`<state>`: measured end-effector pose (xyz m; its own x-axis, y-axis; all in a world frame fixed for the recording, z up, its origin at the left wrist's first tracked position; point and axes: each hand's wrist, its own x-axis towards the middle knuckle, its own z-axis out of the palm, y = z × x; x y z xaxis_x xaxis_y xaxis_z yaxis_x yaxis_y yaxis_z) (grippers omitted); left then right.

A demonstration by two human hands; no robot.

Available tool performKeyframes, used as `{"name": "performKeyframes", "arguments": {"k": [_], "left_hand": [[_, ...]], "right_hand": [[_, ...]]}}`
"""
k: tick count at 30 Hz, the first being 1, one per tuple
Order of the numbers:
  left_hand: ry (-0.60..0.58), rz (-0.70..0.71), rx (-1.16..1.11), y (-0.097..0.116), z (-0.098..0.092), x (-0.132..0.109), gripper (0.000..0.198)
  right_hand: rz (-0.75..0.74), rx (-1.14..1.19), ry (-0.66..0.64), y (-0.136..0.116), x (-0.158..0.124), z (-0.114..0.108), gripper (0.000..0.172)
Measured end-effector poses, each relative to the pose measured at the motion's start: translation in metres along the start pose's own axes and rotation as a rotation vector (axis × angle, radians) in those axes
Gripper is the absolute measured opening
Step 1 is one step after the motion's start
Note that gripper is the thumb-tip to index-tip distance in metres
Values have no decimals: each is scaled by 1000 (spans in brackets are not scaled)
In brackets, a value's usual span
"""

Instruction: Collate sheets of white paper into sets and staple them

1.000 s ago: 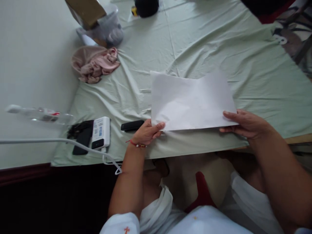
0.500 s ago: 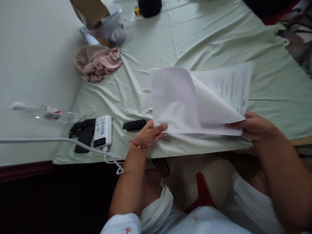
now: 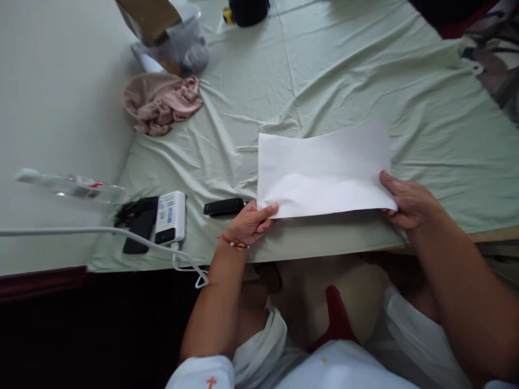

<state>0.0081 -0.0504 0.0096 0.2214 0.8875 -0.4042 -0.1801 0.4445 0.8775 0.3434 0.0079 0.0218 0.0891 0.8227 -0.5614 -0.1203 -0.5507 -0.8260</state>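
Note:
White paper sheets (image 3: 324,173) span the gap between my two hands, a blank face upward and slightly bowed. My left hand (image 3: 253,221) grips the near left corner, thumb on top. At the near right corner, my right hand (image 3: 407,202) pinches the paper with the thumb above and fingers beneath. How many sheets lie in the stack I cannot tell. Just left of my left hand, a black stapler-like object (image 3: 224,207) rests on the cloth, its right end partly hidden by the hand.
A light green cloth (image 3: 227,135) covers the table. To the left are a white power bank (image 3: 170,216) with a cable (image 3: 101,231), a black phone-like slab (image 3: 140,232) and a clear bottle (image 3: 77,186). Farther back lie pink fabric (image 3: 166,105) and a plastic tub (image 3: 182,43).
The curled top sheet has come down flat, and the printed page is now covered. My right hand has moved slightly left, still holding the paper; my left hand has barely moved.

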Motion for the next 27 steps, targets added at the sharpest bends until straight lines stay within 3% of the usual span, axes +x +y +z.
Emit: {"name": "performKeyframes", "arguments": {"k": [3, 7, 14, 21, 27], "left_hand": [[8, 15, -79, -1, -1, -5, 51], [-23, 47, -91, -4, -5, -9, 51], [-60, 43, 1, -8, -14, -14, 60], [-21, -96, 167, -4, -16, -14, 70], [55, -133, 118, -3, -9, -13, 70]], "right_hand": [[154, 86, -17, -5, -7, 0, 37], [147, 160, -110, -4, -17, -4, 8], [209, 99, -155, 1, -19, -9, 11], [112, -107, -90, 6, -18, -7, 15], [25, -111, -26, 1, -21, -5, 19]]}}
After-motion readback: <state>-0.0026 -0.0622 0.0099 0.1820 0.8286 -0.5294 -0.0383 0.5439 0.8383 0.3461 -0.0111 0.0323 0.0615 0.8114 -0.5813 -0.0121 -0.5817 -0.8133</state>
